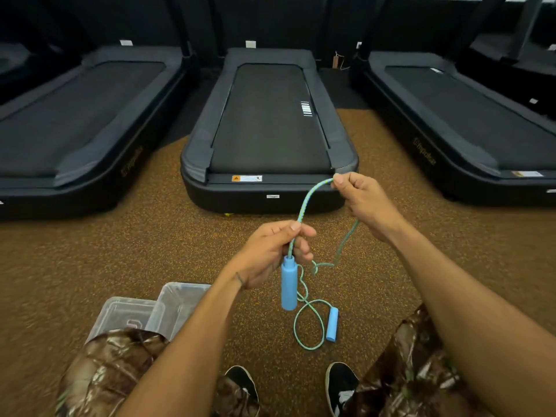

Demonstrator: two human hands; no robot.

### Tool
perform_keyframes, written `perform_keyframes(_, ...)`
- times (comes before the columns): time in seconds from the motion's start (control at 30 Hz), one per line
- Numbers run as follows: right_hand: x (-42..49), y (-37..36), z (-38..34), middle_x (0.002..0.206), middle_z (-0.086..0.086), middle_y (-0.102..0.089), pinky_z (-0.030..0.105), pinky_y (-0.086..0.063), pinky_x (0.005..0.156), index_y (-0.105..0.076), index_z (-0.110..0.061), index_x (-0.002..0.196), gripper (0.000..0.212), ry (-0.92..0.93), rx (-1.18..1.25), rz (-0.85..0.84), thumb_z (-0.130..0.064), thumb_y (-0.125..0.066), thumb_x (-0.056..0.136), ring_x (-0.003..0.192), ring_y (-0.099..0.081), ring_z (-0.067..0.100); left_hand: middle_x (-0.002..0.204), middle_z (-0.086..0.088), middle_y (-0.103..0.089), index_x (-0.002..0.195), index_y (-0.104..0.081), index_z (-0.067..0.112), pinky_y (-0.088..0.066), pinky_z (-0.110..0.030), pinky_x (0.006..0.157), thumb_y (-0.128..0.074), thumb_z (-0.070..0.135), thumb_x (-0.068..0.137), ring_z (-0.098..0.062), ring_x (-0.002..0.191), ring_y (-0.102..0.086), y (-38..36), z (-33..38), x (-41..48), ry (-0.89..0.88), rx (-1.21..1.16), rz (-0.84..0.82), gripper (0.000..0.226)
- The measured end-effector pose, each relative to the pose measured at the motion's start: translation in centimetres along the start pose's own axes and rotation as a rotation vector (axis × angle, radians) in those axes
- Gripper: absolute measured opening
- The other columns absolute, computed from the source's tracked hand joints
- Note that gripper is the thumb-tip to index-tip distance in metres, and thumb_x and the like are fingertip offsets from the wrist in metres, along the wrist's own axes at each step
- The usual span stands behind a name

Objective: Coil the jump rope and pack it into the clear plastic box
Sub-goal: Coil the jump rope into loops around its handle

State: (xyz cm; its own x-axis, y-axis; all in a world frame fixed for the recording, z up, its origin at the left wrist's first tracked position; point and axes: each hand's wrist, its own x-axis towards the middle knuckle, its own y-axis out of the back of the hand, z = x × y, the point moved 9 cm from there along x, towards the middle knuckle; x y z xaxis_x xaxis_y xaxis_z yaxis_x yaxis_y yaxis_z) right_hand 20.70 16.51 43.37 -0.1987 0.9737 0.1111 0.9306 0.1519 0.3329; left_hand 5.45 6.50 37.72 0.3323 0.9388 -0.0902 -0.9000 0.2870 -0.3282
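A jump rope with a green-blue braided cord [307, 203] and two light blue handles is in front of me. My left hand [270, 251] pinches the cord just above one handle [289, 282], which hangs down. My right hand [364, 203], higher and to the right, pinches the cord further along, so a short arc runs between the hands. The rest of the cord drops from my right hand to a loose loop on the floor beside the second handle [332, 324]. The clear plastic box [177, 299] stands open on the floor at lower left, partly hidden by my left arm and knee.
A clear lid [120, 314] lies next to the box on its left. The floor is brown speckled rubber. Three black treadmills stand ahead, the middle one [267, 136] just beyond my hands. My two black shoes [340, 383] are at the bottom.
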Motion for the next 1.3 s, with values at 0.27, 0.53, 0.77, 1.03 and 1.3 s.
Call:
perform_keyframes(0.27,-0.9,-2.9,1.6,0.068,-0.005,-0.053,0.024,-0.033,0.055,-0.067,-0.015,0.096,0.019,-0.005,-0.104,-0.167,-0.026,-0.052,0.101,0.057,-0.041,0.005,0.076,-0.01,-0.073,0.105,-0.067,0.006,-0.059,-0.032,0.07,-0.039,0.022,0.106,-0.019,0.064,-0.071,0.7,3.2,1.2,-0.06,-0.057,0.163,0.032)
perform_keyframes(0.53,-1.1,-5.0,1.4,0.077,0.001,-0.062,0.031,-0.039,0.059,-0.068,-0.013,0.103,0.016,0.005,-0.172,-0.228,-0.017,-0.052,0.101,0.061,-0.047,0.011,0.091,-0.013,-0.076,0.109,-0.068,0.008,-0.059,-0.031,0.068,-0.041,0.028,0.105,-0.017,0.068,-0.072,1.1,5.8,2.1,-0.06,-0.057,0.208,0.034)
perform_keyframes(0.77,-3.0,-5.5,2.7,0.079,0.002,-0.059,0.032,-0.048,0.073,-0.061,-0.01,0.108,0.018,-0.061,-0.034,-0.293,-0.025,-0.059,0.098,0.073,-0.054,0.014,0.084,-0.009,-0.077,0.109,-0.064,0.008,-0.058,-0.03,0.071,-0.037,0.026,0.107,-0.016,0.072,-0.074,1.7,9.3,1.8,-0.111,-0.119,0.26,0.033)
perform_keyframes(1.03,-4.9,-6.0,-1.0,0.075,-0.013,-0.067,0.036,-0.049,0.065,-0.068,-0.037,0.107,0.027,0.185,-0.465,-0.208,-0.05,-0.045,0.1,0.07,-0.06,0.006,0.103,-0.015,-0.076,0.122,-0.061,0.009,-0.058,-0.033,0.079,-0.035,0.029,0.107,-0.023,0.089,-0.075,2.6,9.7,0.7,-0.118,0.034,0.277,0.036)
perform_keyframes(1.3,-7.1,-7.7,-3.8,0.077,-0.013,-0.057,0.034,-0.041,0.067,-0.059,-0.034,0.1,0.033,0.237,-0.908,-0.299,-0.06,-0.039,0.098,0.076,-0.054,0.014,0.108,-0.014,-0.075,0.122,-0.063,0.005,-0.058,-0.035,0.086,-0.037,0.027,0.107,-0.027,0.101,-0.072,1.6,8.6,-0.3,-0.092,0.232,0.209,0.037)
